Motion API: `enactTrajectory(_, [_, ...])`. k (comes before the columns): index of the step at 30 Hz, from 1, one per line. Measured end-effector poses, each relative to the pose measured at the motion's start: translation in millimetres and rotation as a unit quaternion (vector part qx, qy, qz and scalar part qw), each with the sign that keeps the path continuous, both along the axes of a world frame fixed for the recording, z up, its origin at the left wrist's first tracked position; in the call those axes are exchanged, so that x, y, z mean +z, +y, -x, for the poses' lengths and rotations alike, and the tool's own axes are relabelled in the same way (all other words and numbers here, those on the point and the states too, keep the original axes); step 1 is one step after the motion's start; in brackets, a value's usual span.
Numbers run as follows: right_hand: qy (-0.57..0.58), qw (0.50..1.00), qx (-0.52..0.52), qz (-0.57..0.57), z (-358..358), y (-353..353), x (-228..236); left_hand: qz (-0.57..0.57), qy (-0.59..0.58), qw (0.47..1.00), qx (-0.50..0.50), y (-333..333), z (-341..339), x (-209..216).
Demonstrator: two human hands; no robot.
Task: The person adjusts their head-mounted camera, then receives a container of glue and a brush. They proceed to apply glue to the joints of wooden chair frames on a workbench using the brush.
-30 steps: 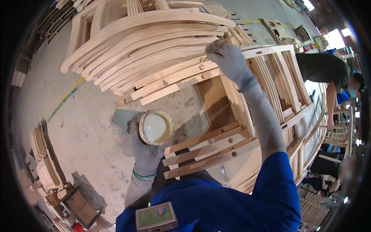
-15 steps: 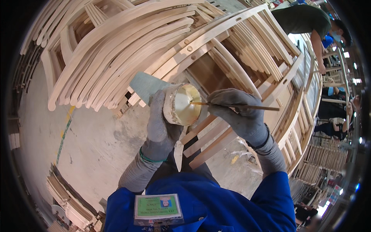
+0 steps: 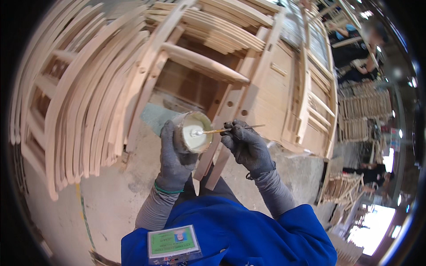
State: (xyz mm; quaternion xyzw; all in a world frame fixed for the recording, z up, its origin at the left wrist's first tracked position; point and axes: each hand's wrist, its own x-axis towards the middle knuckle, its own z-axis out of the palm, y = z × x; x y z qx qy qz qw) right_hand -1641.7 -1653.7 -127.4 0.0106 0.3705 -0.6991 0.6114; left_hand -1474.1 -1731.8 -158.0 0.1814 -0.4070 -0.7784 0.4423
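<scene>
My left hand (image 3: 171, 155), in a grey glove, is wrapped round a round pot (image 3: 178, 137) with a stained rim. White glue-like liquid (image 3: 191, 141) shows inside it. A thin brush (image 3: 212, 131) is pinched in the gloved fingers of my right hand (image 3: 248, 148), its handle sticking out to the right. White liquid coats the brush tip, which is over the pot's mouth. Beyond my left hand, a grey-green flat piece (image 3: 155, 119) shows; whether that hand also touches it, I cannot tell.
Curved wooden parts (image 3: 88, 111) stand stacked at the left. Ahead is a wooden frame (image 3: 146, 66) with crossbars and dowel holes. A brown board (image 3: 266, 102) lies to its right. People (image 3: 350, 53) and stacked chair frames (image 3: 364, 106) are at the far right.
The view has swung right. My right hand has turned, its fingers now upward round the brush. The brush tip now carries a blob of white. The pot stays in my left hand.
</scene>
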Motion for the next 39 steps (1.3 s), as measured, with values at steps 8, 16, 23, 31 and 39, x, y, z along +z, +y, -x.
enactTrajectory(8, [0.455, 0.859, -0.215, -0.090, 59.2, 21.2, 20.5, -0.453, 0.050, 0.884, -0.099, -17.2, 3.9, -6.1])
enactTrajectory(16, [0.634, 0.751, -0.130, -0.129, 65.3, 9.3, -14.9, -0.442, 0.030, 0.895, -0.059, -20.9, -11.6, -10.3])
enactTrajectory(23, [0.850, 0.493, -0.091, -0.165, 54.9, 1.9, -16.5, -0.397, -0.073, 0.915, 0.003, -16.7, -23.3, -25.1])
enactTrajectory(31, [0.844, 0.496, -0.085, -0.186, 47.1, -3.9, -11.1, -0.481, -0.019, 0.876, 0.024, -20.6, -21.7, -18.6])
enactTrajectory(39, [0.825, 0.523, -0.115, -0.178, 51.6, -3.4, -19.7, -0.429, 0.034, 0.903, -0.013, -18.0, -26.5, -15.2])
